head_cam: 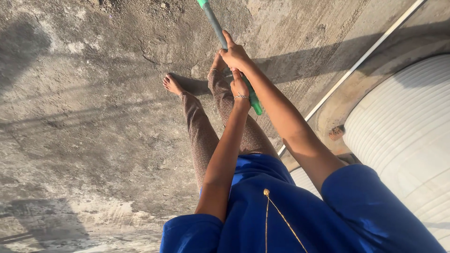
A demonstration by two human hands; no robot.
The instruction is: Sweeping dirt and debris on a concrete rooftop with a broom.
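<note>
Left hand (240,86): clenched around the lower end of the green handle (220,35), a thin bracelet (242,97) at the wrist.
Right hand (234,54): wrapped around the same handle just above the left hand, the two hands almost touching.
Green handle: a long slim pole, tilted, running from below the left hand up past the right hand and out of the top edge of the view; its far end is not visible.
Below the hands: bare feet (172,83) and patterned leggings (201,131) on the rough concrete floor (84,117).
Nearer than the hands: a blue garment (281,211) with a thin gold chain (281,215).
Right of the hands: a white pipe (361,61) along the floor, and beyond it a ribbed white tank (403,131).
</note>
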